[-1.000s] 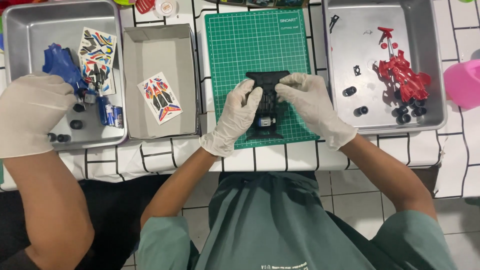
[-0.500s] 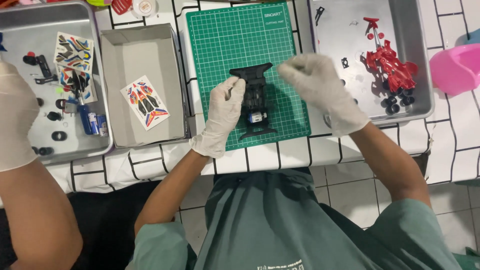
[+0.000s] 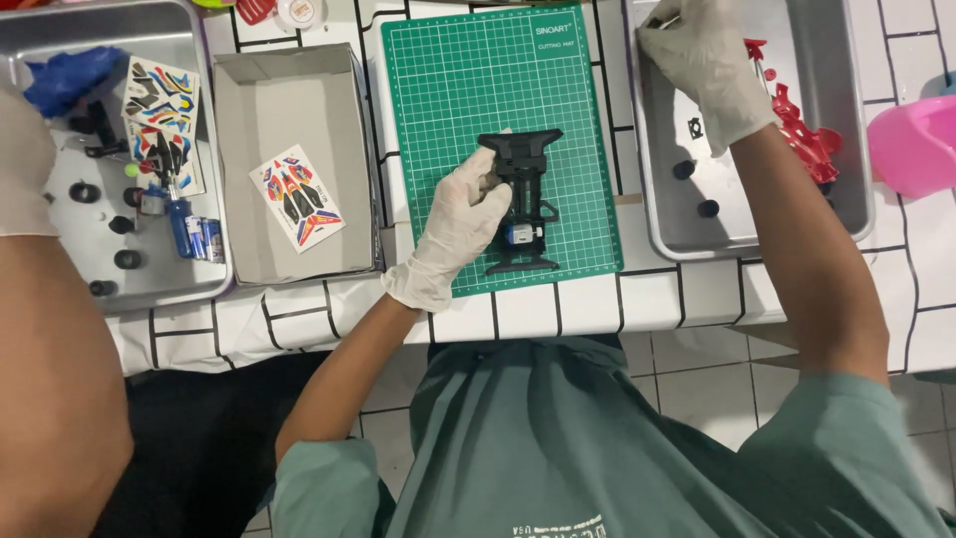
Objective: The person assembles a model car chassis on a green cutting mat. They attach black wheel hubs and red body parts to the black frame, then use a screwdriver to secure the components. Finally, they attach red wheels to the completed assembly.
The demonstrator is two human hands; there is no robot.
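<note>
A black toy car chassis (image 3: 526,204) with a small motor lies on a green cutting mat (image 3: 448,90). My gloved left hand (image 3: 456,224) grips the chassis along its left side. My gloved right hand (image 3: 702,65) is stretched into the upper left corner of a metal tray (image 3: 841,204), its fingers curled over a small part there; a grip on it cannot be made out. Beside that hand in the tray lie a red car body (image 3: 802,134) and two small black wheels (image 3: 695,189).
An open cardboard box (image 3: 289,110) with a sticker sheet (image 3: 296,197) stands left of the mat. Further left, a second tray (image 3: 60,269) holds a blue car body (image 3: 70,80), stickers and wheels; a co-worker's gloved hand (image 3: 20,159) hangs over it. A pink container (image 3: 911,144) sits at right.
My right hand left the chassis and moved up and right into the metal tray. My left hand stayed on the chassis. The co-worker's hand drew back to the left edge.
</note>
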